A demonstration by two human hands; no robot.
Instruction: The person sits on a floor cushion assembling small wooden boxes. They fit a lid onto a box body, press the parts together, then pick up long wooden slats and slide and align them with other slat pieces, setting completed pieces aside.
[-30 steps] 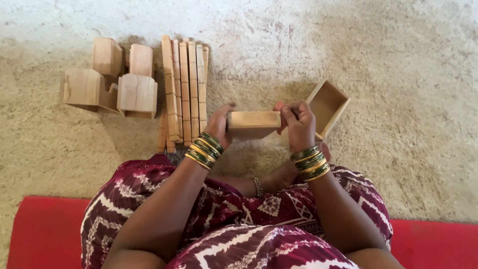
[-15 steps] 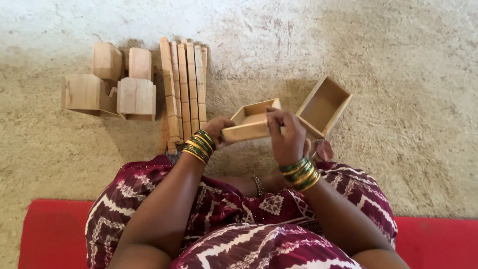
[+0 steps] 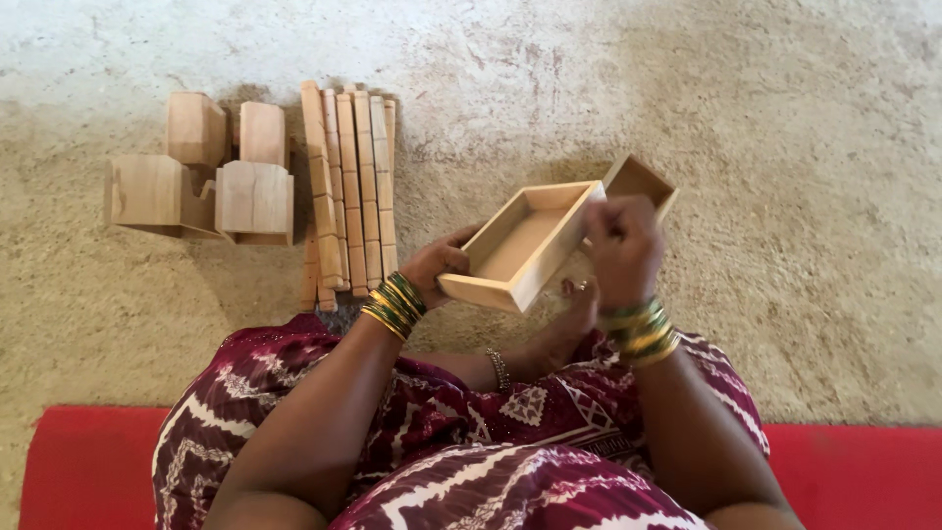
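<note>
A shallow open wooden tray (image 3: 523, 243) is held above my lap, tilted so its hollow faces up. My left hand (image 3: 438, 263) grips its near left corner from below. My right hand (image 3: 622, 247) is closed at the tray's right long side, fingers curled against the rim. A second, smaller open wooden box (image 3: 641, 184) lies on the sandy ground just behind my right hand, partly hidden by it. Both wrists wear green and gold bangles.
A row of several long wooden slats (image 3: 350, 191) lies on the ground to the left of the tray. Further left stand several chunky wooden blocks (image 3: 253, 201). My crossed legs in patterned maroon cloth and a red mat (image 3: 83, 466) fill the bottom.
The tray, held edge-on a second ago, has been turned so its open hollow faces up and its long axis runs diagonally. My right hand has shifted from its end to its right side.
</note>
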